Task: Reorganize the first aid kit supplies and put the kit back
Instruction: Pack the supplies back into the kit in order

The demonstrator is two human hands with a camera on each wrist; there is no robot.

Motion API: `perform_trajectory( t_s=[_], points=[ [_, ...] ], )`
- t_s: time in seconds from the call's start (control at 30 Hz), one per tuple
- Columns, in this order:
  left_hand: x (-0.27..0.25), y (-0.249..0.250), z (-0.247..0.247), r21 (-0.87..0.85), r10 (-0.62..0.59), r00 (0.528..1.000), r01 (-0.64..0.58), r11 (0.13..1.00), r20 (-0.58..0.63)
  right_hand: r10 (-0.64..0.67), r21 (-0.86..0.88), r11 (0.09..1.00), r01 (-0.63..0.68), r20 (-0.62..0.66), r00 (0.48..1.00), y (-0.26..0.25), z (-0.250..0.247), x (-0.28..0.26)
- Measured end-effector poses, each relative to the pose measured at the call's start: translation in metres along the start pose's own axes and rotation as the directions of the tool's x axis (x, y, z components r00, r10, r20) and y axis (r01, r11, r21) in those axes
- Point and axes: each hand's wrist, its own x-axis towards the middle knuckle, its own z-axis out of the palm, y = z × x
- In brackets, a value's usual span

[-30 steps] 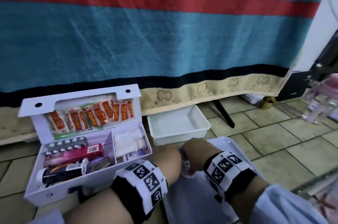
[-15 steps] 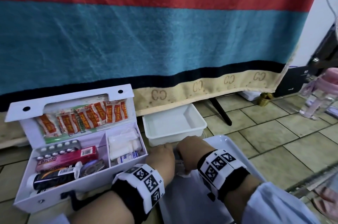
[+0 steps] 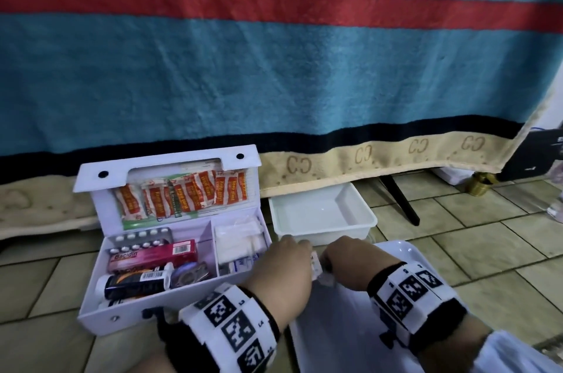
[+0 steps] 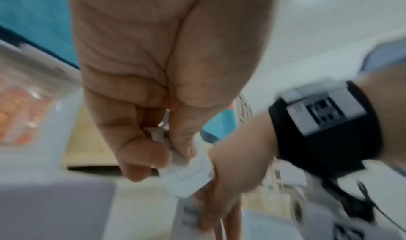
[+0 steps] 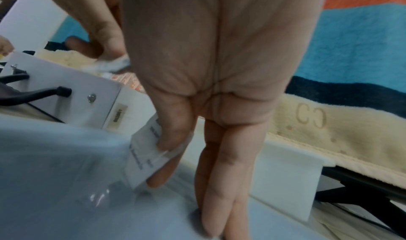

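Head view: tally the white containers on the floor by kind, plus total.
Open first aid kit: 1
Trays: 2 (small tray, large tray)
Total: 3

Three views: one from the head, one from each wrist, all meeting at the hands.

The head view looks forward and down from above the forearms, with the open first aid kit (image 3: 170, 251) at lower left and a hanging blanket (image 3: 274, 68) filling the upper frame. The left wrist view sits very close behind the left hand (image 4: 158, 80), facing along it, blurred. The right wrist view sits equally close behind the right hand (image 5: 211, 90). All three share the white packet (image 5: 147, 155) held between the hands; the wrist views also catch the kit and blanket.
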Motion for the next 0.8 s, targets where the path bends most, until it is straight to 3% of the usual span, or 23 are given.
perform_trajectory(
  t_s=[0.13,0.23,0.37,0.47,0.57,0.63,0.67,0.8],
  points=[
    [-0.023,-0.049,-0.033,-0.073,-0.039,0.989,0.029,0.997,-0.141,-0.03,0.026,0.999,0.03,0.007,1.0,0.005,-0.014,-0.011],
    [-0.034,-0.095,-0.055,-0.123,-0.13,0.964,0.104,0.987,-0.234,-0.006,0.255,0.966,0.047,-0.16,0.987,0.006,-0.034,-0.012],
    [-0.034,-0.149,-0.07,-0.035,-0.223,0.936,0.222,0.974,-0.271,-0.075,0.53,0.801,0.279,-0.373,0.925,-0.025,-0.056,-0.001],
    [-0.033,-0.168,-0.07,0.009,-0.21,0.943,0.22,0.976,-0.256,-0.138,0.674,0.612,0.414,-0.425,0.895,-0.06,-0.067,0.019],
    [-0.036,-0.173,-0.068,0.006,-0.191,0.941,0.2,0.98,-0.279,-0.243,0.661,0.592,0.461,-0.399,0.884,-0.086,-0.071,0.043],
    [-0.04,-0.174,-0.069,-0.003,-0.166,0.943,0.172,0.985,-0.29,-0.248,0.697,0.549,0.461,-0.392,0.886,-0.099,-0.074,0.056],
    [-0.042,-0.174,-0.069,-0.001,-0.15,0.944,0.156,0.988,-0.294,-0.232,0.74,0.486,0.464,-0.403,0.886,-0.104,-0.077,0.061],
    [-0.049,-0.177,-0.065,-0.003,-0.134,0.952,0.138,0.99,-0.276,-0.101,0.846,0.045,0.532,-0.526,0.845,-0.122,-0.092,0.069]
  ],
)
